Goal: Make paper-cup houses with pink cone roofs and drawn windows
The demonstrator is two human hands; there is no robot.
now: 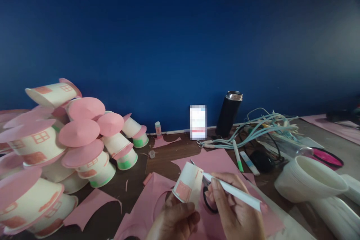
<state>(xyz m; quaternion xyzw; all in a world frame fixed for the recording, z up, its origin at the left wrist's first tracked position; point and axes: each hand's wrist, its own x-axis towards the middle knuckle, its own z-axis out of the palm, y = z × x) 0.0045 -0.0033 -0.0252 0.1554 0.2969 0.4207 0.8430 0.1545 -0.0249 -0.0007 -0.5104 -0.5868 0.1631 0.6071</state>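
My left hand (178, 217) is closed around the lower part of a white paper cup (194, 172), tilted, with a pink rectangle coloured on its side. In my right hand (234, 206) is a white marker (239, 191) with a pinkish end, held like a pen. Its tip points at the cup's right side, where a short pink line shows; I cannot tell if it touches. Behind the marker, scissors (209, 198) with dark handles lie partly hidden by my right hand. Beneath both hands are sheets of pink paper (219, 159).
At left stand piled paper cups with pink paper roofs (80, 133). A glue stick (158, 129), a phone (198, 123) and a black bottle (229, 114) line the blue wall. Right are cables (253, 137), a green-tipped marker (237, 155), a black mouse (261, 160) and stacked white cups (298, 180).
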